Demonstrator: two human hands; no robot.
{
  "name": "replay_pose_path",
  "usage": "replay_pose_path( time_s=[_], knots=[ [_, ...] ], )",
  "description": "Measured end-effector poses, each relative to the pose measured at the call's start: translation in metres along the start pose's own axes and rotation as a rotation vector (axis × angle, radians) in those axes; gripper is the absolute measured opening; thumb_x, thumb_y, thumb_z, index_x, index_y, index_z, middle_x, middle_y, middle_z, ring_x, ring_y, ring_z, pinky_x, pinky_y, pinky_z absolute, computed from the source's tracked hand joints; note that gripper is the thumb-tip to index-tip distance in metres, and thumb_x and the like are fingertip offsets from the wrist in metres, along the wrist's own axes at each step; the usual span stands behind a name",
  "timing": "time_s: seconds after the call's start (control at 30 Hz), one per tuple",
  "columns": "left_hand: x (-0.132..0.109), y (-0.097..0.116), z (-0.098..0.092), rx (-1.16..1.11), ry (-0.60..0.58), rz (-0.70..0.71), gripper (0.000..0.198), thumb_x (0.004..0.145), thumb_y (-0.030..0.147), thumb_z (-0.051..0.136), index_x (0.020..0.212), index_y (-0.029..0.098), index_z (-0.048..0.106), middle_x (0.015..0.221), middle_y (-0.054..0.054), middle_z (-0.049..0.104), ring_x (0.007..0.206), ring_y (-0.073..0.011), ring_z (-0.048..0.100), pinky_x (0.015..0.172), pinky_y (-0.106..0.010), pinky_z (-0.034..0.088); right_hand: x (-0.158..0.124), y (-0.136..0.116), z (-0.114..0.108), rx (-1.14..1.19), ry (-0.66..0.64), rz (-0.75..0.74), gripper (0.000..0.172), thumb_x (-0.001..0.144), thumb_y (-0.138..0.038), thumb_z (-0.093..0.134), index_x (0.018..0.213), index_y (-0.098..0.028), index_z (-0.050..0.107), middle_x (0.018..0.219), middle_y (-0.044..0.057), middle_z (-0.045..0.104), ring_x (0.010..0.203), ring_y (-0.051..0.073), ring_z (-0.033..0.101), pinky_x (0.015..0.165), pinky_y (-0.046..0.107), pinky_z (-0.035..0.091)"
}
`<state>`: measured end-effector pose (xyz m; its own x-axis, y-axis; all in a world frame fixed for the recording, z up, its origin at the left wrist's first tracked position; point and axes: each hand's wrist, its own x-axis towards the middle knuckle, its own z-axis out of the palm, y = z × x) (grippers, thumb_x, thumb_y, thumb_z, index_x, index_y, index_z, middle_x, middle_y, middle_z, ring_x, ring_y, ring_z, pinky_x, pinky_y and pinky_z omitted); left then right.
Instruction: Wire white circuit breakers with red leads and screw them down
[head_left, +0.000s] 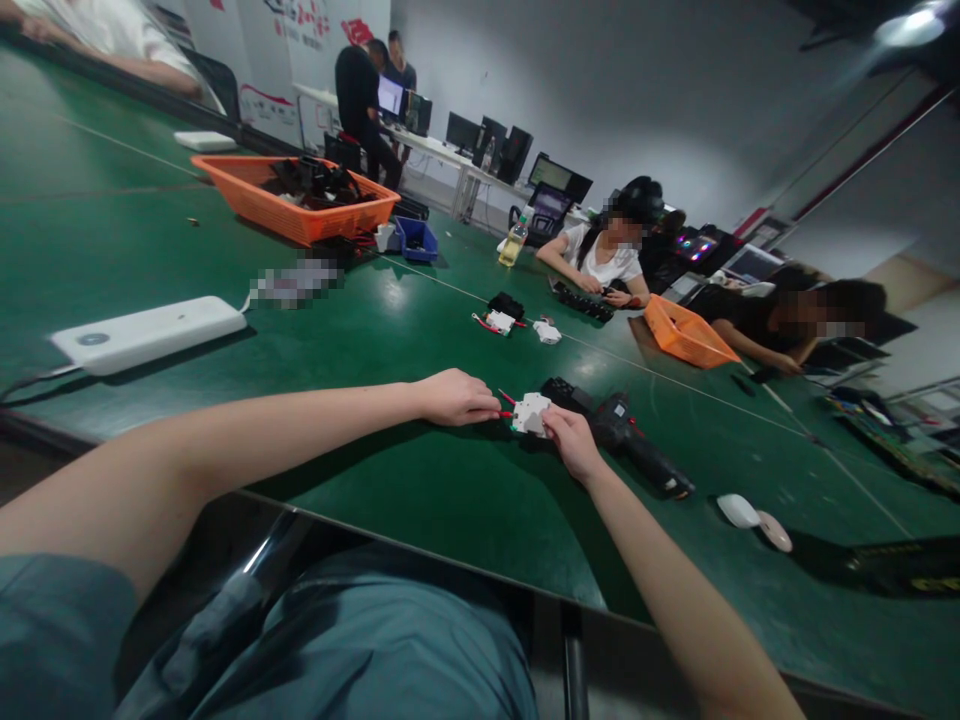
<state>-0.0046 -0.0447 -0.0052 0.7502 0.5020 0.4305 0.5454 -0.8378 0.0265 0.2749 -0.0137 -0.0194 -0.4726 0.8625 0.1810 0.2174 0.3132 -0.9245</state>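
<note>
Above the green table, my right hand (571, 440) grips a small white plastic housing (529, 414), shaped like a circuit breaker, by its right side. Two red leads stick out of the housing's left side. My left hand (461, 398) pinches the lower red lead (506, 414) near its end; the upper one stands free. Just behind my right hand lies a black cordless screwdriver (637, 445), with a black block (566, 393) at its left end. Farther back rest another white housing with red leads (497, 322) and a separate white piece (547, 331).
An orange basket (300, 222) of black parts and a blue bin (417, 240) stand back left. A white power strip (150, 333) lies left. A bottle (515, 238) and second orange basket (688, 332) are near people seated across. A white mouse (739, 511) lies right.
</note>
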Motion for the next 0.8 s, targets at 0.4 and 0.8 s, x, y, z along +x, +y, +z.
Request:
replay_pose_path(
  time_s=[0.4, 0.8],
  knots=[
    [-0.001, -0.001, 0.002, -0.036, 0.007, -0.004, 0.030, 0.100, 0.039, 0.041, 0.101, 0.026, 0.068, 0.085, -0.004, 0.072, 0.077, -0.0155, 0.065, 0.058, -0.027, 0.039, -0.002, -0.015, 0.005, -0.094, -0.042, -0.028, 0.042, 0.085, -0.046, 0.061, 0.054, -0.019, 0.054, 0.068, 0.001, 0.052, 0.070, 0.016, 0.048, 0.068, 0.029, 0.038],
    [-0.001, -0.001, 0.002, -0.040, -0.039, -0.034, 0.031, 0.100, 0.040, 0.041, 0.102, 0.026, 0.069, 0.090, -0.005, 0.073, 0.081, -0.0166, 0.066, 0.060, -0.027, 0.040, -0.004, -0.017, 0.006, -0.160, -0.061, -0.047, 0.038, 0.085, -0.045, 0.060, 0.058, -0.018, 0.058, 0.078, 0.004, 0.056, 0.077, 0.019, 0.053, 0.073, 0.032, 0.041]
  ],
)
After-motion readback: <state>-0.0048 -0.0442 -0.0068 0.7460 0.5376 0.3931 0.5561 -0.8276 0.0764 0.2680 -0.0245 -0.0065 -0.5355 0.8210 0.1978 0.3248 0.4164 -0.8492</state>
